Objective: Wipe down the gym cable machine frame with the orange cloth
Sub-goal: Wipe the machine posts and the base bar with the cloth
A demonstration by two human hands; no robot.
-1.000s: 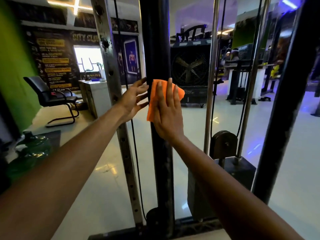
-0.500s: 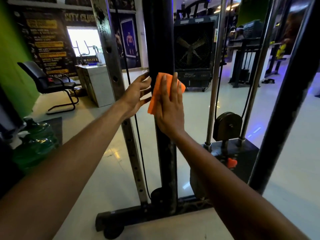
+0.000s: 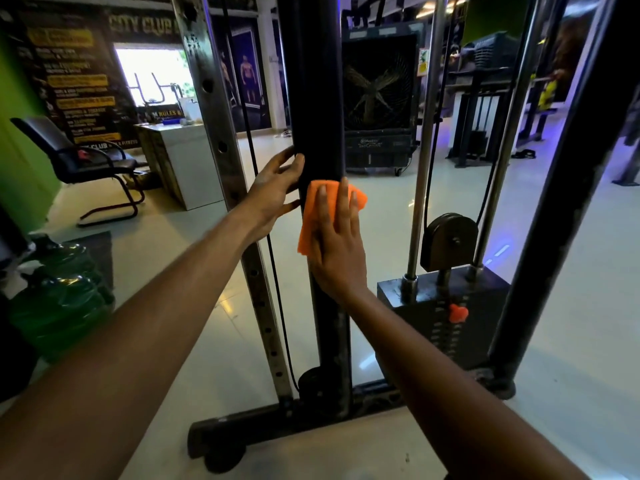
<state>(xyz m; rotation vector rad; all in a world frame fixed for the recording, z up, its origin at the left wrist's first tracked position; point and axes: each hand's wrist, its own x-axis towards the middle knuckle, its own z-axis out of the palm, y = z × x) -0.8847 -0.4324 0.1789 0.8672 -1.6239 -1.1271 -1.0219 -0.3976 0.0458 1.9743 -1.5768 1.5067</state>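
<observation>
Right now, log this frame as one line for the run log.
step: wiping black upright post | right hand: flat, pressing orange cloth on post | left hand: open, bracing post's left side | lower post: not yet wiped

Only readable bits: "CITY CLUB" on the wall sign, and "RULES" on a small sign behind the desk. Poster text's too blurry.

Dim, bright window glare, glossy floor reflections, edges bent.
</observation>
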